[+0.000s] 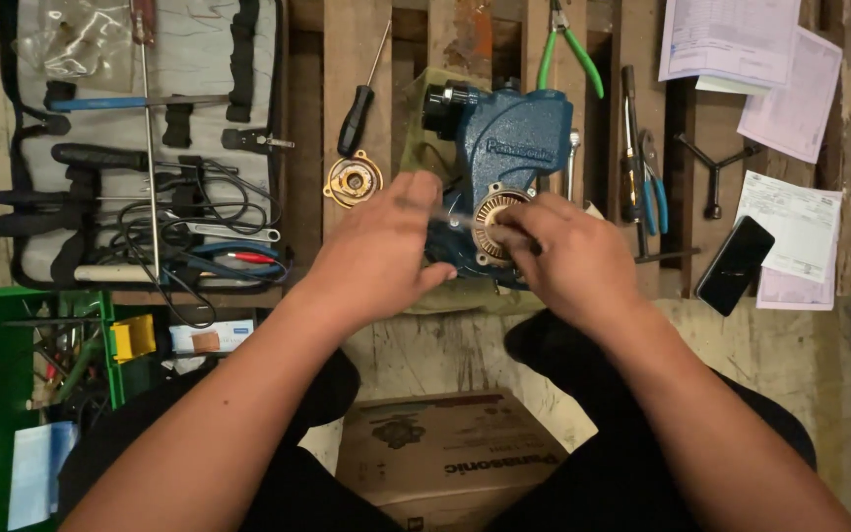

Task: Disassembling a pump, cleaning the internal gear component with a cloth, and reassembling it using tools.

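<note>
Head view showed us a blue cast pump housing (509, 148) standing on the wooden pallet (327, 59), a round brass-coloured ribbed disc (493, 219) on its front face and a black cap at its upper left. Our left hand (386, 246) lay half curled against the housing's left side; our right hand (563, 258) pinched a thin pale rod (455, 220) at the disc. A brown cardboard box (445, 455) sat between our knees, a white paper label on its near side. White and pink printed sheets (790, 89) lay at the upper right
</note>
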